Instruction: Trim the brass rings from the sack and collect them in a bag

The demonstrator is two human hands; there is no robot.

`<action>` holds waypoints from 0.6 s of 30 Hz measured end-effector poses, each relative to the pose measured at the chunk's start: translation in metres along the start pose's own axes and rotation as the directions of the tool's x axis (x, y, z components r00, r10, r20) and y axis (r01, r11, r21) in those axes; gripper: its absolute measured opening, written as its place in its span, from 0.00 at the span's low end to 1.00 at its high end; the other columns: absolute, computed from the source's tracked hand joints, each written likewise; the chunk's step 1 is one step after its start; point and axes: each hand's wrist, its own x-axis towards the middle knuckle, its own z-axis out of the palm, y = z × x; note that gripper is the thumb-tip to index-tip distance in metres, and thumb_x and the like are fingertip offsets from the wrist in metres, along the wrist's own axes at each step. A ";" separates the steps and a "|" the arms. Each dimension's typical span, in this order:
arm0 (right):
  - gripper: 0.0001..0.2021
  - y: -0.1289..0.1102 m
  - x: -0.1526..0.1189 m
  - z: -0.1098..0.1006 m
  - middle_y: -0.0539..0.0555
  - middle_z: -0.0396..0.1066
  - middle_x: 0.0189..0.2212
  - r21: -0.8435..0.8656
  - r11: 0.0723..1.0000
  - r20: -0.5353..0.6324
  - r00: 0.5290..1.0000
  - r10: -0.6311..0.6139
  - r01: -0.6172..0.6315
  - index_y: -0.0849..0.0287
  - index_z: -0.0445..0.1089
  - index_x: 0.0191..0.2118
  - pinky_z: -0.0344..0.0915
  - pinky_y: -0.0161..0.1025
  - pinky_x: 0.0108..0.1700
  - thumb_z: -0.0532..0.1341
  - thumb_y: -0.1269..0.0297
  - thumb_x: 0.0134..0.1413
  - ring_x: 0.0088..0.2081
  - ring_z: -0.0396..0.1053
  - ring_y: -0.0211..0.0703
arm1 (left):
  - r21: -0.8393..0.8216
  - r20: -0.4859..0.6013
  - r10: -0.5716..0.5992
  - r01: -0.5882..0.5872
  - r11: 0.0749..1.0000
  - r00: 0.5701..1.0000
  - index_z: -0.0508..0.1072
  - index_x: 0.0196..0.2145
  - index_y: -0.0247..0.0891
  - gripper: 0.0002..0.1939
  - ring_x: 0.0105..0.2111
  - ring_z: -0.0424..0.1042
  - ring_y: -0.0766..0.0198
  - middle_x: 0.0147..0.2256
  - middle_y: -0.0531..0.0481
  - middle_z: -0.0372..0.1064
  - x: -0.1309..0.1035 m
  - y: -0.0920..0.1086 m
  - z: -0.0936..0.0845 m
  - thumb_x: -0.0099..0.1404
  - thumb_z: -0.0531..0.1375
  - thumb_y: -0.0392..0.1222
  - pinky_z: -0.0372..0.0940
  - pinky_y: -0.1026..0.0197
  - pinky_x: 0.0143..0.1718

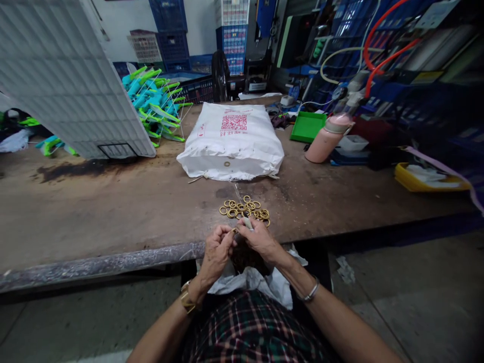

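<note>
Close to the table's front edge, my left hand (219, 247) pinches a small brass-coloured ring (235, 230) between thumb and fingertips. My right hand (260, 239) meets it there, its fingers closed at the same ring. A pale, flat piece (247, 223) shows along the right forefinger; whether it is a tool or a finger wrap I cannot tell. Just beyond my fingertips lies a loose pile of brass-coloured rings (232, 213) on the brown table (151, 201). On my lap, under both hands, a white bag (253, 282) lies open, with dark brownish contents partly hidden.
A stuffed white sack (234, 146) printed with a red code lies beyond the rings, one ring on its side. Left stand a white ribbed panel (83, 75) and blue-green plastic parts (157, 103). Right are a green tray (308, 127), pink bottle (327, 141) and yellow tray (431, 184).
</note>
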 end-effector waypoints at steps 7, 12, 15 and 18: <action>0.13 -0.003 -0.009 0.002 0.41 0.58 0.18 0.285 0.935 0.217 0.964 0.151 -0.210 0.57 0.58 0.28 0.37 0.28 0.14 0.55 0.52 0.48 0.13 0.42 0.26 | -0.189 0.092 -0.078 0.095 0.977 0.993 0.62 0.31 0.37 0.16 0.15 0.54 0.78 0.22 0.58 0.63 -0.003 -0.009 -0.001 0.55 0.61 0.51 0.46 0.73 0.16; 0.11 0.005 -0.006 0.003 0.43 0.58 0.17 0.160 0.982 0.116 0.990 0.084 -0.102 0.59 0.60 0.26 0.44 0.29 0.17 0.53 0.56 0.50 0.15 0.47 0.27 | -0.229 0.109 -0.072 0.095 0.969 0.991 0.63 0.32 0.37 0.16 0.16 0.54 0.77 0.23 0.57 0.63 -0.005 -0.010 -0.005 0.55 0.61 0.51 0.48 0.72 0.16; 0.12 0.007 -0.005 0.004 0.45 0.60 0.17 0.020 1.000 0.066 0.998 -0.013 0.011 0.59 0.60 0.22 0.53 0.30 0.23 0.53 0.58 0.51 0.19 0.55 0.30 | -0.212 0.101 -0.077 0.097 0.972 0.992 0.63 0.32 0.36 0.15 0.16 0.54 0.77 0.23 0.57 0.63 -0.007 -0.009 -0.006 0.56 0.61 0.50 0.47 0.72 0.16; 0.12 0.004 -0.005 0.005 0.45 0.60 0.18 -0.094 0.994 0.030 0.998 -0.060 0.063 0.59 0.61 0.23 0.55 0.31 0.26 0.55 0.57 0.50 0.22 0.57 0.32 | -0.125 0.070 -0.059 0.067 0.990 0.996 0.64 0.31 0.36 0.16 0.16 0.55 0.77 0.22 0.57 0.63 -0.008 -0.007 -0.006 0.54 0.61 0.51 0.48 0.72 0.16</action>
